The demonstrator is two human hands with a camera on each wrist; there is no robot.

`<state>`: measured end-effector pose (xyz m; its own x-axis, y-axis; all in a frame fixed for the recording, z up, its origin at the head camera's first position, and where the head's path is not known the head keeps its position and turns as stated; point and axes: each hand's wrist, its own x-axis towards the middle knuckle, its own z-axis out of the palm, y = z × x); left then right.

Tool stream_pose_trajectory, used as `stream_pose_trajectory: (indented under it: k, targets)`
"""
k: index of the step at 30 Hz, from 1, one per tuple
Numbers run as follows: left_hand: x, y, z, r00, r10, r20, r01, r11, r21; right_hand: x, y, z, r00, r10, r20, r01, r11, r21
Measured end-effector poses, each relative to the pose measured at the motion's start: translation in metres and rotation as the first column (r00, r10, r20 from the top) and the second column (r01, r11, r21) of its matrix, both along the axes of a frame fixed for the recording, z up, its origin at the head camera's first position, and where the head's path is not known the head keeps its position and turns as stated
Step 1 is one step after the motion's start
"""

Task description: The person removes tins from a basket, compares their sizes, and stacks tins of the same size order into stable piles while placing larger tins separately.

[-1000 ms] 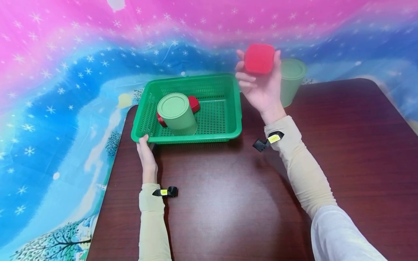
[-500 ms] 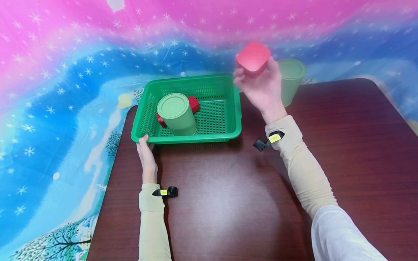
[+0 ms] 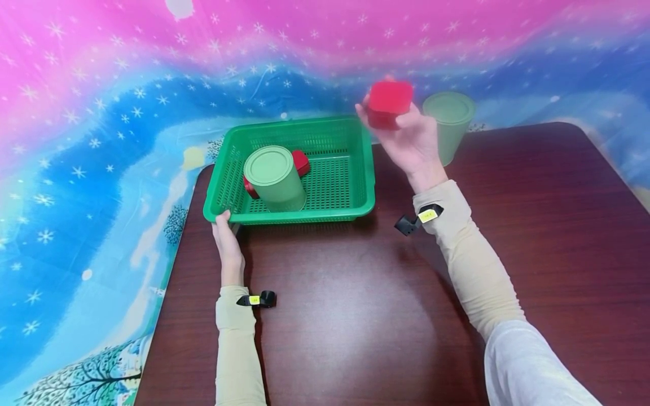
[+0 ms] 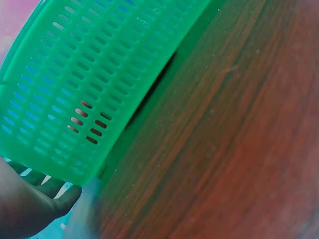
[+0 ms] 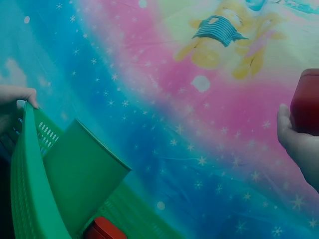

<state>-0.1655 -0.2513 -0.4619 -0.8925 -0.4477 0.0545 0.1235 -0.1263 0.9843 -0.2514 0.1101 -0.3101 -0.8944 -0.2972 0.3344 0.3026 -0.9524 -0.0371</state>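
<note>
My right hand (image 3: pixel 413 138) holds a small red box (image 3: pixel 390 101) with rounded corners in the air, right of the basket's far right corner. In the right wrist view the thumb lies along the side of the red box (image 5: pixel 306 102). My left hand (image 3: pixel 228 245) grips the near left corner of the green plastic basket (image 3: pixel 289 217), thumb on the rim. The left wrist view has its fingers at the corner of the basket (image 4: pixel 99 74). Inside the basket stands a pale green lidded can (image 3: pixel 276 177). Red objects (image 3: pixel 301 162) beside it are partly hidden.
A second pale green can (image 3: pixel 451 124) stands at the table's back edge, partly behind my right hand. The dark brown wooden table (image 3: pixel 325 316) spreads in front of the basket and to its right. A snowflake-patterned cloth (image 3: pixel 152 84) hangs behind and along the left.
My right hand has tilted the red box over and back and shifted it slightly left and down. My left hand, the basket and the cans stay in place.
</note>
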Motion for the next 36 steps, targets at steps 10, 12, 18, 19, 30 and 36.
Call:
stream_pose_trajectory:
  k: [10,12,18,19,30,36]
  targets:
    - [0.0006,0.0001,-0.0003,1.000,-0.006,-0.001,0.006,1.000,-0.004,0.0011,0.0021,-0.0042,0.999,-0.037,-0.038,0.039,0.997,0.060]
    - [0.0008,0.0001,-0.0003,1.000,-0.008,-0.003,0.008,1.000,-0.006,0.0016,0.0025,-0.0040,0.998,-0.052,-0.044,0.055,0.995,0.082]
    - [0.0003,0.0002,0.0002,1.000,-0.006,0.000,0.006,1.000,0.000,0.0035,0.0049,-0.0020,0.998,-0.058,0.010,0.057,0.995,0.078]
    - [0.0003,0.0002,0.0003,1.000,-0.005,0.000,0.005,1.000,0.000,0.0035,0.0052,-0.0016,0.998,-0.052,0.023,0.050,0.997,0.063]
    - [-0.0007,0.0003,0.0005,1.000,0.013,0.017,-0.013,1.000,0.004,0.0014,0.0070,-0.0029,0.996,-0.051,0.074,0.049,0.998,0.033]
    - [0.0001,0.0006,0.0003,1.000,0.006,0.013,-0.006,1.000,-0.013,0.0009,0.0082,-0.0032,0.996,-0.055,0.064,0.052,0.997,0.048]
